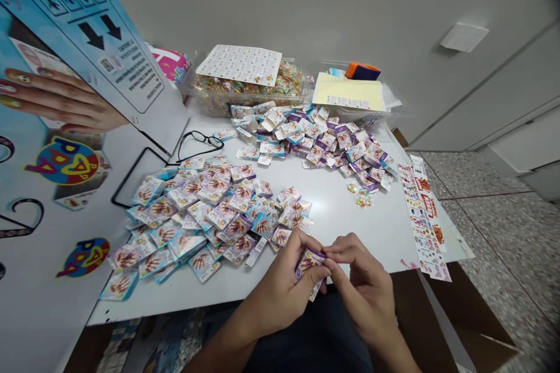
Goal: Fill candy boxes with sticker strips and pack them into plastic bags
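My left hand (284, 288) is closed around a small purple and white printed carton (308, 262) just over the table's front edge. The thumb and fingers of my right hand (365, 285) pinch the carton's upper right end, where the fingers hide its flap. Left of my hands lies a heap of small printed cartons (210, 198), blue and purple, each with a picture of a hand. Farther back is a looser pile of similar cartons (324, 137), several with white end flaps sticking out. A few small clear packets with coloured bits (360, 194) lie at that pile's near right.
A clear tub of glittering packets (210, 102) stands at the back under a white sticker sheet (240, 64). Beside it is another clear bin (363, 119). Eyeglasses (199, 137) lie at left. Sticker strips (422, 221) overhang the right edge, above a cardboard box (476, 309).
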`<state>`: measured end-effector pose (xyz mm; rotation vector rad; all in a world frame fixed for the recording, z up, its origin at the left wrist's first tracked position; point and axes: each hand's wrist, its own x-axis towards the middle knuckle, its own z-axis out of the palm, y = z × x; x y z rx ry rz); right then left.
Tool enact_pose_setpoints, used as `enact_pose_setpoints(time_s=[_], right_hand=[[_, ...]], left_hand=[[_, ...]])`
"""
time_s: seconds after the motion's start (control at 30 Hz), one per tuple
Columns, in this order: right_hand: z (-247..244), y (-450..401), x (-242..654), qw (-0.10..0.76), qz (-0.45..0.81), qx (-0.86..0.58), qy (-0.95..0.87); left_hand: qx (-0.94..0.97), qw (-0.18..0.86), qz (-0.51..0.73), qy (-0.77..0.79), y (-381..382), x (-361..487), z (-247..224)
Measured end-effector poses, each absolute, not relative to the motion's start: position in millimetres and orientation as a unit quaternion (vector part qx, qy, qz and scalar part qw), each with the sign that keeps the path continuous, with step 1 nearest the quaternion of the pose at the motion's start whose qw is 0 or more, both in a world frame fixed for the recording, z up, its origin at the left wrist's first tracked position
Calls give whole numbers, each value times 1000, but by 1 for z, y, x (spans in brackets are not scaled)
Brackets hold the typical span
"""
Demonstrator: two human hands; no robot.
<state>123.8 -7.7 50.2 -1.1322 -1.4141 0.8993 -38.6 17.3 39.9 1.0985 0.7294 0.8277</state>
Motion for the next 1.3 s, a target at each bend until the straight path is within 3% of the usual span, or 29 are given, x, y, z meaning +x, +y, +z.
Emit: enact_pose_setpoints(time_s=[0.4, 0.7, 0.9, 1.07, 1.3], right_hand=[[86, -14, 130, 435, 315, -458, -709], [87, 3, 151, 449, 465, -461, -608], [64, -1, 133, 527, 472, -472, -526], [64, -17, 109, 593, 393, -508, -486], [73, -24, 101, 592, 311, -504, -547]], left_hand=[[453, 709, 487, 235, 9, -31, 31], [491, 694, 428, 307, 15, -39, 43], [602, 526, 471, 373, 13, -44, 39], [662, 376, 536, 364, 6, -39, 38], [697, 279, 545, 372, 0, -39, 40]])
